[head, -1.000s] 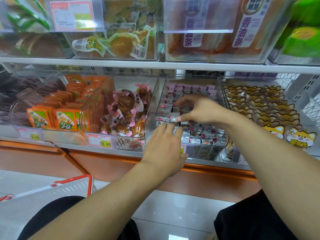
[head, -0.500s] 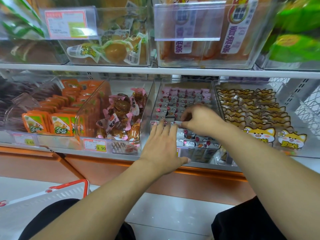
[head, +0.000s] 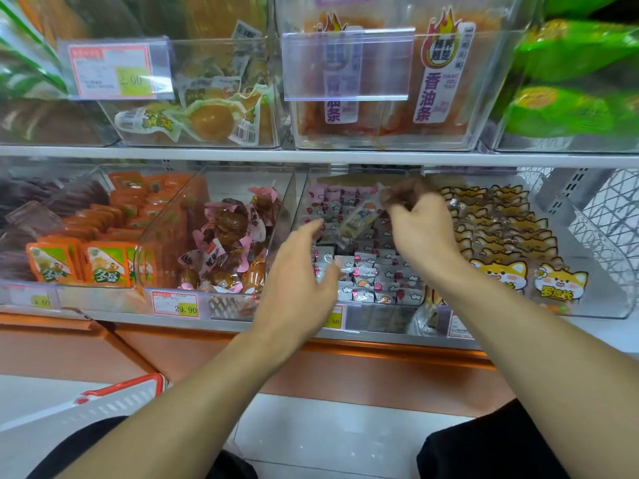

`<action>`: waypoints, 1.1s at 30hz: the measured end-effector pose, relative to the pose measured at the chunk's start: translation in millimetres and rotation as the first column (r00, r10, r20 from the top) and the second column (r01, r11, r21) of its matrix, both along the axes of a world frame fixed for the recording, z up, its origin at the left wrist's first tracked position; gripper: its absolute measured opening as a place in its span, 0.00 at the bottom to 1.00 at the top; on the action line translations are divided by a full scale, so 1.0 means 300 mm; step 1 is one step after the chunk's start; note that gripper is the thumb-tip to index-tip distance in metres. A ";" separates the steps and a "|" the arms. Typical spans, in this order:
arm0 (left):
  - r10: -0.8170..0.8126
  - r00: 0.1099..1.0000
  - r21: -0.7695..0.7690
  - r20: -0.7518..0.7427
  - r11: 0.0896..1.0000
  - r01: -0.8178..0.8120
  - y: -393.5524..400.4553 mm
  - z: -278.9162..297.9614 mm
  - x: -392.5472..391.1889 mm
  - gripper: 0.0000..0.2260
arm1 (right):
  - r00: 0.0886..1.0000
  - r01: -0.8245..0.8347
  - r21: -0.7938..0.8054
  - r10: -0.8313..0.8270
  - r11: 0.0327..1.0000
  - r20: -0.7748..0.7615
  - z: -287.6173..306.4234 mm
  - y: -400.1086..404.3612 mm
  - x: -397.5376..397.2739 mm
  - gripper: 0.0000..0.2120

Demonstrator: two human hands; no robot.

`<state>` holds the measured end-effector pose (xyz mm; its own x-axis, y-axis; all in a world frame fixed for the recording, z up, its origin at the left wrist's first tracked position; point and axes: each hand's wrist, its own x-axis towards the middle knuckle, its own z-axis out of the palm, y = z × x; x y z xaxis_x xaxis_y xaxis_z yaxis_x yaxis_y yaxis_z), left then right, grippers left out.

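Right hand [head: 423, 226]: was raised over the middle bin [head: 380, 318] on the lower shelf, with its back to the camera.
Right fingers [head: 401, 197]: were bunched together and blurred, pinching the upper end of one small packet [head: 359, 219].
Packet: hung tilted from those fingertips, its lower end pointing down and to the left. It was above the rows in the bin and clear of them. Its print was too blurred to read.
Left hand [head: 301, 271]: was held over the front left corner of the same bin, below and to the left of the packet and apart from it.
Left fingers [head: 313, 229]: were loosely spread and slightly bent, grasping nothing. Whether they touched the bin wall could not be told.
Bin contents: small grey and pink wrapped packets [head: 366, 274] lay in neat rows, with a dark gap in the rows just under the hanging packet.
Left neighbour: a clear bin held brown snacks in pink wrappers [head: 231, 243], with a price tag [head: 176, 304] reading 29.90 on its front.
Further left: orange packets [head: 103, 264] stood on edge in rows.
Right neighbour: cat-faced packets [head: 501, 236] lay in overlapping rows.
Upper shelf: held egg packets [head: 211, 119], long red snack bags [head: 428, 81] and green packs [head: 570, 108].
Floor: a white basket with a red rim [head: 114, 399] stood at the lower left.
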<state>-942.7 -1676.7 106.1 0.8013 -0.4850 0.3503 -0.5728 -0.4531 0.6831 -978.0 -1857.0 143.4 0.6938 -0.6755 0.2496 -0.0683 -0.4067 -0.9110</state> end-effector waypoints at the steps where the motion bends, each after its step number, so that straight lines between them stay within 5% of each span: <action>1: 0.006 0.999 -0.096 -0.043 0.995 -0.010 0.010 0.016 0.001 0.23 | 0.999 0.005 0.089 -0.009 0.996 0.050 0.011 0.001 -0.014 0.06; 7: -0.073 0.880 -0.365 -0.469 0.924 -0.117 0.042 0.065 0.003 0.09 | 0.975 -0.204 0.647 0.095 0.734 0.199 0.039 0.034 -0.091 0.04; 12: -0.264 0.708 -0.515 -0.655 0.842 -0.162 0.026 0.068 -0.001 0.11 | 0.964 -0.264 0.812 0.156 0.521 0.214 0.032 0.043 -0.132 0.09; 17: -0.315 0.671 -0.538 -0.671 0.830 -0.148 0.028 0.068 0.010 0.20 | 0.971 -0.234 0.810 0.168 0.538 0.169 0.028 0.037 -0.158 0.05; 22: -0.367 0.714 -0.570 -0.597 0.820 -0.055 0.048 0.070 0.013 0.15 | 0.909 -0.283 0.768 0.415 0.575 0.024 0.033 0.022 -0.183 0.20; 27: -0.400 0.713 -0.544 -0.576 0.839 0.031 0.066 0.071 0.012 0.16 | 0.892 -0.309 0.706 0.452 0.637 -0.017 0.031 0.012 -0.185 0.15; 33: -0.464 0.457 -0.587 -0.759 0.791 -0.173 0.065 0.088 0.010 0.24 | 0.868 -0.413 0.643 0.492 0.645 0.064 0.011 0.006 -0.183 0.18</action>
<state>-939.7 -1657.2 132.5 0.7557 -0.6152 -0.2246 0.4123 0.1804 0.8930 -1032.9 -1855.3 146.7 0.9501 -0.2402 -0.1991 -0.1416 0.2364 -0.9613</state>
